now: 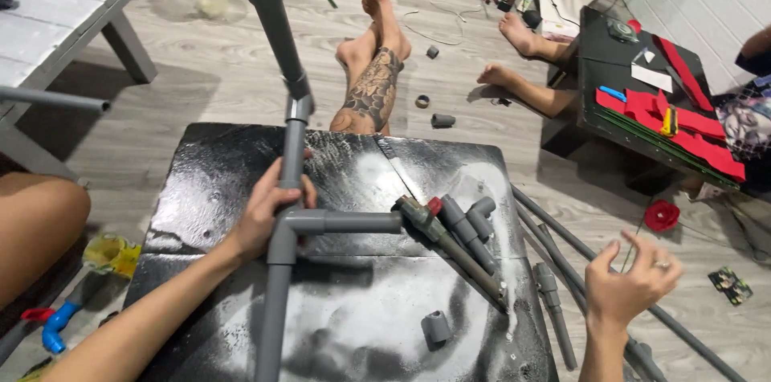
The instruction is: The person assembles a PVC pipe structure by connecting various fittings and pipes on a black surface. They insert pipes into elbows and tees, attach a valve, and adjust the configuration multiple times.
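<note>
Gripping smooth grey pipe assembly (287, 213), left hand (265, 209)

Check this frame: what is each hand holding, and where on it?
The left hand grips the grey pipe assembly on its upright pipe, just above the tee joint. The right hand is open in the air, holding nothing.

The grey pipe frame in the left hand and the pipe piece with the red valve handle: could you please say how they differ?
The pipe frame is gripped by the left hand near its tee joint; the valve pipe lies untouched on the black board. The frame runs long, past the board's edges; the valve pipe is shorter and lies diagonally. Only the valve pipe carries a red handle. Both are grey plastic.
</note>
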